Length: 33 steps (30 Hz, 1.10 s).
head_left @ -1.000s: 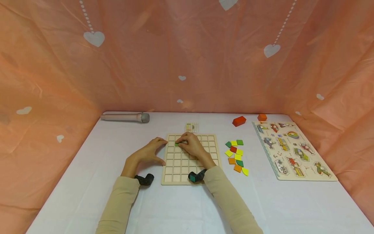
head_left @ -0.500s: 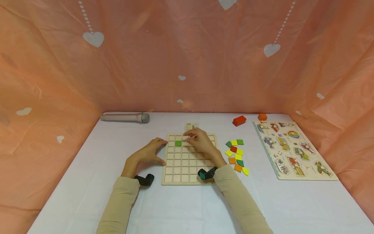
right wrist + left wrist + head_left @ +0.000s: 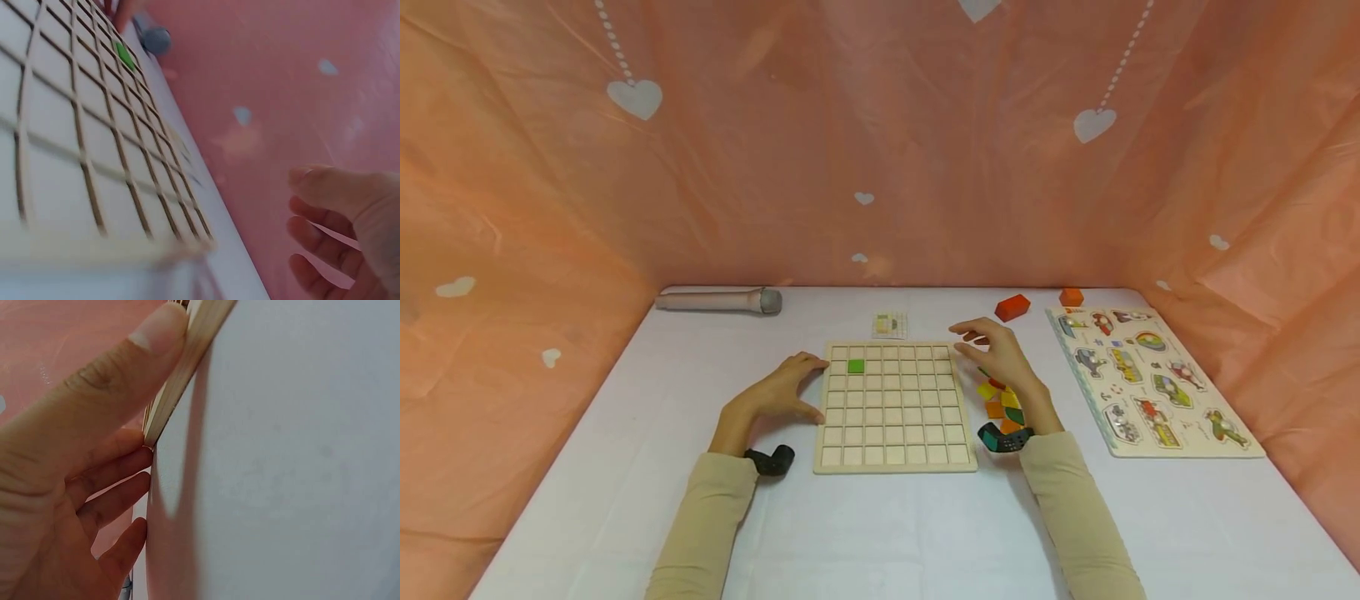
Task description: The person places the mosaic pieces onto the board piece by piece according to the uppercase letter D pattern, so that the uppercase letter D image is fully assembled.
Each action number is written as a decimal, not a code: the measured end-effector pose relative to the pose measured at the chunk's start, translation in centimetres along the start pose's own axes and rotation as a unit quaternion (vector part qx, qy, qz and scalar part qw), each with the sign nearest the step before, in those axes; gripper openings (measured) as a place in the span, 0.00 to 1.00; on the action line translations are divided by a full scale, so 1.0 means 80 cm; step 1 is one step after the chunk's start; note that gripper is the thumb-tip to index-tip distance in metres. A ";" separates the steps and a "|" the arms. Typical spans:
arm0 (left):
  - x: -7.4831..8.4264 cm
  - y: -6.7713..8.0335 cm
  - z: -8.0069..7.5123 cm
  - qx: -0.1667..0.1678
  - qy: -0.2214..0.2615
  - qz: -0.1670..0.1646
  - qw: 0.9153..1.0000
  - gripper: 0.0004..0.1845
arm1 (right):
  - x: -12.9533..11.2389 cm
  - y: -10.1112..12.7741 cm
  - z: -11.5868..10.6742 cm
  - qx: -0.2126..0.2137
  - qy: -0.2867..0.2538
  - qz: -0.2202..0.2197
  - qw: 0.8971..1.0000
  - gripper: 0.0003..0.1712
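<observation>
A wooden grid board (image 3: pixel 894 408) lies at the table's middle, with one green tile (image 3: pixel 855 366) in its second row, second cell. My left hand (image 3: pixel 784 390) rests against the board's left edge; in the left wrist view its thumb (image 3: pixel 112 387) and fingers press the board's side (image 3: pixel 181 375). My right hand (image 3: pixel 996 354) hovers empty with relaxed fingers just right of the board, above a heap of loose coloured tiles (image 3: pixel 1003 404). In the right wrist view the grid (image 3: pixel 81 156) and the green tile (image 3: pixel 125 56) show, and my fingers (image 3: pixel 325 212) hold nothing.
A picture peg puzzle (image 3: pixel 1146 379) lies at the right. A red block (image 3: pixel 1012 307) and an orange block (image 3: pixel 1071 297) sit at the back, a small pattern card (image 3: pixel 890 325) behind the board, a grey microphone (image 3: pixel 718 300) at the back left. Pink sheeting encloses the table.
My right hand left the green tile in its cell and moved right off the board, to above the loose tiles. The left hand has stayed put.
</observation>
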State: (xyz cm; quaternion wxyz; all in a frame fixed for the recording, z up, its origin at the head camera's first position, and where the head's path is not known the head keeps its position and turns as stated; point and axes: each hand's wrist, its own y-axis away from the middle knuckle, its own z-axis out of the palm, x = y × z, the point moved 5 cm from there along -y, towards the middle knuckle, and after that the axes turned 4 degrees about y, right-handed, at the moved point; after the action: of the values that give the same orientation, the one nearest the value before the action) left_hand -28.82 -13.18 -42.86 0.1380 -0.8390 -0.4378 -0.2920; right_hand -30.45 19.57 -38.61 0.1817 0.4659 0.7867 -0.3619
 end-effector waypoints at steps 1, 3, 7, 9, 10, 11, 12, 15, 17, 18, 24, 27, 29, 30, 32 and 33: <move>0.000 0.000 0.000 0.000 -0.001 0.000 1.000 0.49 | 0.006 0.004 -0.007 0.001 0.005 0.009 1.000 0.16; 0.000 0.000 0.000 0.000 -0.002 0.002 1.000 0.49 | 0.019 0.012 -0.021 0.003 0.016 0.027 1.000 0.16; 0.003 0.000 -0.001 -0.001 -0.003 0.003 1.000 0.49 | 0.043 0.028 -0.045 0.004 0.029 0.066 0.997 0.18; 0.004 0.000 -0.002 -0.002 -0.004 0.003 1.000 0.49 | 0.055 0.034 -0.052 -0.003 0.031 0.087 0.996 0.18; 0.004 0.000 -0.002 -0.002 -0.003 0.004 1.000 0.49 | 0.060 0.037 -0.055 -0.007 0.033 0.098 0.995 0.18; 0.003 0.000 -0.002 -0.002 -0.004 0.005 1.000 0.49 | 0.065 0.040 -0.057 -0.011 0.034 0.108 0.994 0.19; 0.003 0.000 -0.002 -0.003 -0.004 0.005 1.000 0.49 | 0.072 0.043 -0.058 -0.017 0.036 0.119 0.992 0.19; 0.003 0.000 -0.002 -0.003 -0.003 0.005 1.000 0.48 | 0.088 0.050 -0.058 -0.032 0.041 0.148 0.988 0.19; 0.002 0.000 -0.002 -0.004 -0.006 0.005 1.000 0.48 | 0.097 0.054 -0.056 -0.042 0.039 0.164 0.985 0.19; 0.002 -0.001 -0.002 -0.004 -0.005 0.005 1.000 0.48 | 0.101 0.056 -0.055 -0.047 0.038 0.170 0.984 0.19; 0.001 -0.002 -0.001 -0.006 -0.002 0.004 1.000 0.48 | 0.108 0.060 -0.053 -0.068 0.032 0.171 0.982 0.19; 0.000 -0.003 0.000 -0.006 -0.006 0.004 1.000 0.48 | 0.109 0.061 -0.052 -0.071 0.034 0.170 0.982 0.17; -0.001 -0.004 0.000 -0.006 -0.007 0.005 1.000 0.48 | 0.111 0.060 -0.053 -0.069 0.039 0.168 0.983 0.16; -0.001 -0.004 0.000 -0.006 -0.008 0.005 1.000 0.48 | 0.112 0.060 -0.053 -0.067 0.042 0.166 0.983 0.16; -0.001 -0.004 0.000 -0.006 -0.009 0.006 1.000 0.48 | 0.112 0.059 -0.052 -0.058 0.043 0.164 0.984 0.15; -0.001 -0.003 0.000 -0.005 -0.008 0.005 1.000 0.48 | 0.110 0.058 -0.052 -0.051 0.043 0.162 0.985 0.14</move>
State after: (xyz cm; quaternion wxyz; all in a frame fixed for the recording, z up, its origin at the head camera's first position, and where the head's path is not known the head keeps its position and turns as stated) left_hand -29.09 -13.08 -42.91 0.1313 -0.8441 -0.4333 -0.2871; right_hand -30.64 29.38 -43.16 0.2272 0.5923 0.7257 -0.2662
